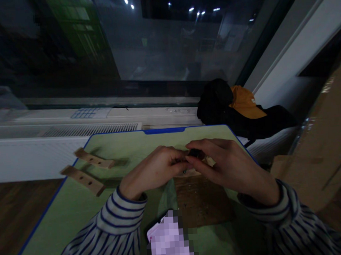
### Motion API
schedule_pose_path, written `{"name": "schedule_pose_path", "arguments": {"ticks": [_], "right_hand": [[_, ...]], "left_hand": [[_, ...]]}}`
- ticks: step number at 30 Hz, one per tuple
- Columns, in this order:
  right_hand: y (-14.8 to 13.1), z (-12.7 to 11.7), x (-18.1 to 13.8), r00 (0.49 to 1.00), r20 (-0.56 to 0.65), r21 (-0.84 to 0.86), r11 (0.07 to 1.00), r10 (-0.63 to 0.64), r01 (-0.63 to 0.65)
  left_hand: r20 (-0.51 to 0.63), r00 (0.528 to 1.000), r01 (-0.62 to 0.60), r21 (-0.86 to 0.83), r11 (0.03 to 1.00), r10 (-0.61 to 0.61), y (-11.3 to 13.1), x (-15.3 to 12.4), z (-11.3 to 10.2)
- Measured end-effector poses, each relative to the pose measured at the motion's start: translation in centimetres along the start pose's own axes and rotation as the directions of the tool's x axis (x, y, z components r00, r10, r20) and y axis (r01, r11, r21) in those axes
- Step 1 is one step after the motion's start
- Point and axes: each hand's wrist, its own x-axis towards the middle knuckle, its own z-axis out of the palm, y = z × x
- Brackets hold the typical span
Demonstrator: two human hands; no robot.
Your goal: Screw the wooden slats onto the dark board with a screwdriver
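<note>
My left hand [152, 171] and my right hand [227, 166] meet over the middle of a green mat [63, 222] with a blue edge. Both are closed in a pinch around a small dark object [195, 153] held between the fingertips; I cannot make out what it is. Below the hands lies a dark brown wooden board [200, 198]. A pale wooden edge [190, 173] shows just under my fingers. Both sleeves are striped white and blue.
Two light wooden strips with holes [94, 158] [83, 180] lie at the mat's left. A black bag with an orange cap [245, 101] sits on the sill at back right. Cardboard boxes [327, 141] stand on the right. A radiator grille [89, 129] and a dark window lie behind.
</note>
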Motion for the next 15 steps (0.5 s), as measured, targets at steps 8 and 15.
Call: {"name": "schedule_pose_path", "arguments": {"ticks": [8,15], "right_hand": [[0.08,0.05,-0.21,1.000,-0.021,-0.025,1.000,-0.008,0.007],[0.08,0.04,-0.16,1.000,0.000,-0.002,1.000,0.002,-0.002]], "left_hand": [[0.001,1.000,0.013,-0.021,1.000,-0.013,0.05,0.06,-0.06],[-0.048,0.999,0.026,0.028,0.999,-0.025,-0.28,0.02,0.02]]}}
